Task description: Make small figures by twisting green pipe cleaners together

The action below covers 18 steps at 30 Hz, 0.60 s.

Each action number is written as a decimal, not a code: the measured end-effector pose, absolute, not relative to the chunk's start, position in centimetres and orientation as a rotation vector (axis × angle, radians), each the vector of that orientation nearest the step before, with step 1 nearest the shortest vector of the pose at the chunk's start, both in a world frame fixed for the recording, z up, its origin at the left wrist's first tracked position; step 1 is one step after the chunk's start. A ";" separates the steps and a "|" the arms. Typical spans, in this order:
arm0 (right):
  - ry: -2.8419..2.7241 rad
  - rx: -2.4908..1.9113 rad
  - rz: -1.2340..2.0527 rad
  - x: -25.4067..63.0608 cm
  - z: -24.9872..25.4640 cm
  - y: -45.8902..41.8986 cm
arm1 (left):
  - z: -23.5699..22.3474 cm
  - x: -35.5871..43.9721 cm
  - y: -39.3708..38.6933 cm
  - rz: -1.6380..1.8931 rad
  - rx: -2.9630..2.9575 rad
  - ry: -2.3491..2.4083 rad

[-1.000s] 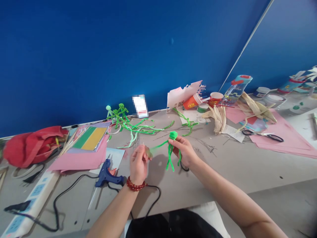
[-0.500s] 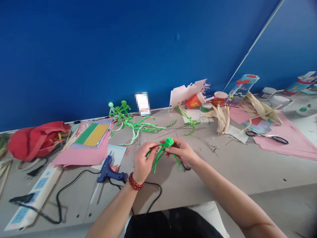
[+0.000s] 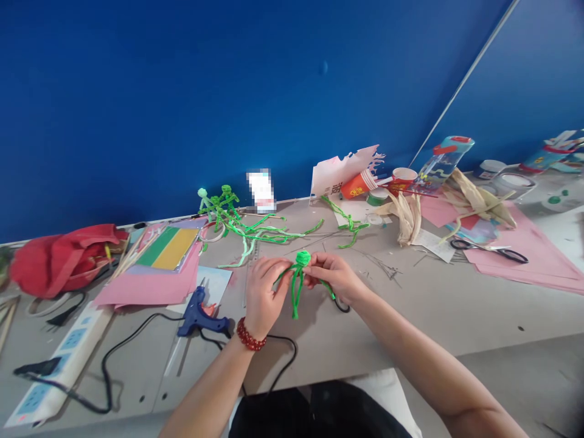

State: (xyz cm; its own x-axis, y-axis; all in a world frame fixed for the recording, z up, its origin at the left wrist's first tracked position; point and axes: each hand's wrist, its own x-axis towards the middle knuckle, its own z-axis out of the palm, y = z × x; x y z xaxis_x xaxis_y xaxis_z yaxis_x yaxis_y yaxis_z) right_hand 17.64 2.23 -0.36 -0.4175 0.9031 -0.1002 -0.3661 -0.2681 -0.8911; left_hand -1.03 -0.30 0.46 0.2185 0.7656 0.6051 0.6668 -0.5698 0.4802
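Between my hands, above the front of the table, is a green pipe-cleaner figure (image 3: 302,260) with a round wound head and several thin limbs. My left hand (image 3: 268,285) pinches a limb on its left side. With thumb and fingers closed, my right hand (image 3: 332,277) grips the figure just below the head on the right. Two limbs hang down together in the middle, and another slants down under my right hand. Behind my hands lie loose green pipe cleaners (image 3: 269,236) and small finished-looking green figures (image 3: 223,204). Another green twisted piece (image 3: 350,225) lies farther right.
A blue glue gun (image 3: 199,316) with a black cord lies left of my hands, near a white power strip (image 3: 68,359) and pink paper (image 3: 146,289). Scissors (image 3: 493,249), dried husks (image 3: 407,219) and paper cups (image 3: 358,184) are on the right. A blue wall (image 3: 255,91) stands behind.
The figure has turned and shifted slightly left, so its head is now more upright. The middle limbs have come together, and my right hand has moved its grip a little.
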 end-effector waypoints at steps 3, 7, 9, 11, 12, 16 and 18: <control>-1.072 -0.807 1.822 17.7 -0.3 2.1 | 0.8 -0.9 -0.4 1.185 2.414 1.391; -1.057 -0.824 1.843 17.8 -0.1 2.0 | 1.3 -0.8 -0.6 1.098 2.453 1.510; -1.058 -0.854 1.845 17.8 0.0 2.0 | 1.5 -0.8 -0.7 1.031 2.491 1.590; -1.083 -0.894 1.828 17.7 0.0 2.1 | 1.6 -0.9 -0.8 0.966 2.521 1.653; -1.100 -0.912 1.813 17.7 0.0 2.1 | 1.6 -0.9 -0.7 0.946 2.525 1.672; -1.163 -0.955 1.760 17.6 -0.1 2.2 | 1.4 -1.1 -0.5 0.979 2.432 1.567; -1.190 -0.966 1.748 17.6 -0.1 2.1 | 1.3 -1.2 -0.4 1.018 2.337 1.458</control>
State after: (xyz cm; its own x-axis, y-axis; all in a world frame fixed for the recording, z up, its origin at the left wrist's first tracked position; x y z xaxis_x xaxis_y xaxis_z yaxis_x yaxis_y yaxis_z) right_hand 17.56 2.13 -0.11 -0.3936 0.9065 -0.1529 -0.1903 -0.2431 -0.9512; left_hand -1.24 -0.40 1.25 0.2743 0.8525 0.4449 0.7115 -0.4912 0.5025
